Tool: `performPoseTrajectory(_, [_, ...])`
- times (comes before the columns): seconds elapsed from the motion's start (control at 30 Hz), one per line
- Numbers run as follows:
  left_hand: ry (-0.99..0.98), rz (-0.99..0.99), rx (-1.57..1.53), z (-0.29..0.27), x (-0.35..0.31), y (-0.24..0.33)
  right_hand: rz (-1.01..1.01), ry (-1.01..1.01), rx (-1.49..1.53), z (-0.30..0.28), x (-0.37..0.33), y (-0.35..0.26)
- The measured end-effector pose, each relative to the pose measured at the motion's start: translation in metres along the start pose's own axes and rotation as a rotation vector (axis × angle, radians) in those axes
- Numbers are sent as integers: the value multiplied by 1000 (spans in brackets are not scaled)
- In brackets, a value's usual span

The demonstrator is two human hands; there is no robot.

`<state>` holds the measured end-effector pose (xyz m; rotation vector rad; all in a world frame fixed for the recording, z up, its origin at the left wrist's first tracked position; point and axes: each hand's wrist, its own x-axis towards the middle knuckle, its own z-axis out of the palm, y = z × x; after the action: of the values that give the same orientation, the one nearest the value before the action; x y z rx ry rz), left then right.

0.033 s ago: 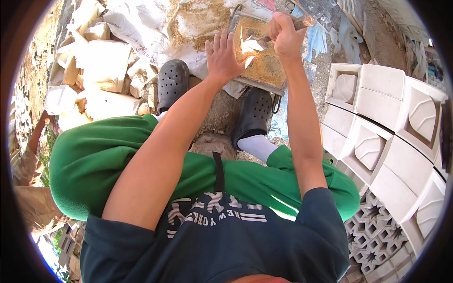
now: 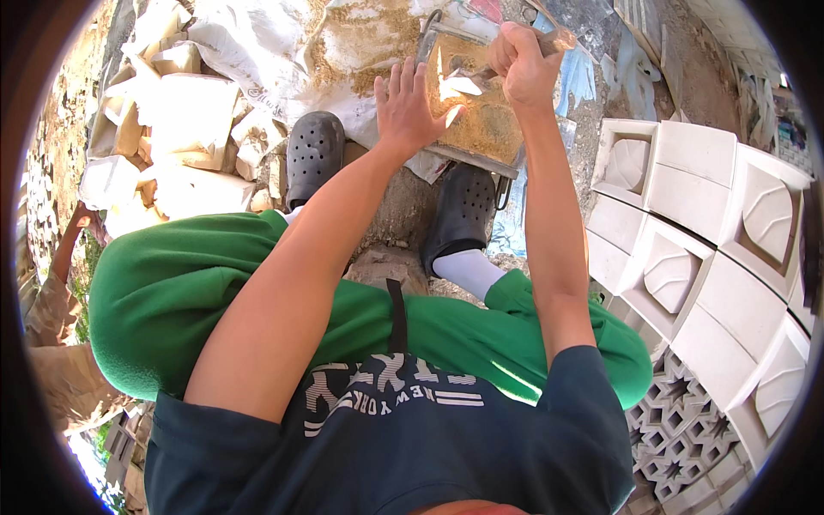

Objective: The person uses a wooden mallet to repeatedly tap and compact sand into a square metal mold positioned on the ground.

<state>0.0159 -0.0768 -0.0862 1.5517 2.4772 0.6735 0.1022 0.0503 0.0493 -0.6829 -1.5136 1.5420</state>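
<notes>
A rectangular metal mould with handles lies on the ground beyond my feet, filled with yellow-brown sandy material. My right hand is closed around the handle of a trowel, at the mould's right side. The trowel's blade glints in the sun low over the sandy fill; whether it touches cannot be made out. At the mould's left edge my left hand is open, fingers spread, holding nothing. Its thumb reaches over the fill.
White sacking strewn with sand spreads left of the mould. Broken pale blocks are heaped at the left. Cast white blocks and star-patterned lattice blocks stand at the right. Another person's arm shows at the far left.
My right hand and the trowel have shifted very slightly to the right. My left hand stays at the mould's left edge.
</notes>
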Motion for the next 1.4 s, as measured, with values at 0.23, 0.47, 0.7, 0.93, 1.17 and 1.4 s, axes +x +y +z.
performPoseTrajectory(0.23, [28, -29, -108, -1, 3, -5, -57, 70, 82, 17, 0, -23])
performPoseTrajectory(0.47, [71, -51, -121, 1, 5, -7, -25, 10, 278, 3, 9, -34])
performPoseTrajectory(0.7, [99, -106, -139, 4, 4, -6, -51, 185, 148, 23, 8, -18])
performPoseTrajectory(0.93, [-32, -127, -224, -1, 4, -6, -136, 363, -41, 47, 8, -6])
performPoseTrajectory(1.17, [-3, -166, -283, -1, 3, -5, -126, 325, 270, 36, 7, -3])
performPoseTrajectory(1.4, [-117, -238, -351, -11, 4, -5, -213, 500, 116, 61, 10, -24])
